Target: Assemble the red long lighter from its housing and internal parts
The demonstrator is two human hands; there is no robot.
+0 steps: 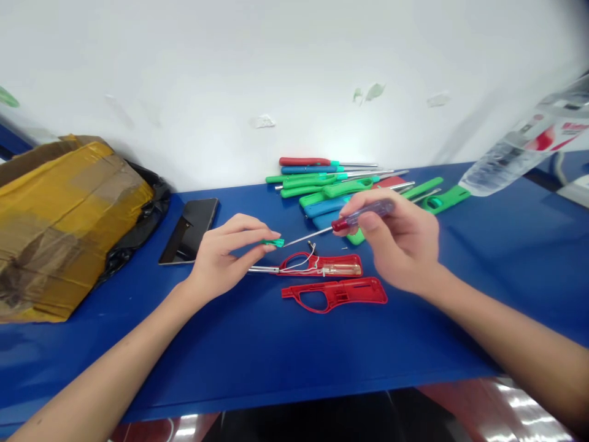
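Between thumb and fingers, my left hand (230, 252) pinches a small teal plastic part (274, 243). My right hand (400, 239) is closed around the handle of a screwdriver (363, 215), clear purple with a red collar. Its thin metal tip points left and ends right by the teal part; whether they touch I cannot tell. Below the hands lies an opened red lighter half (343, 269) with a clear fuel tank, white wires and a metal tube. Nearer to me is the other red shell half (340, 293), its inside facing up.
Several long-nosed lighters (317, 181) in green, blue and red are piled against the white wall. A black phone (189, 230) and a taped cardboard box (69, 227) are on the left. A water bottle (519, 144) stands at the right on the blue table (257, 356).
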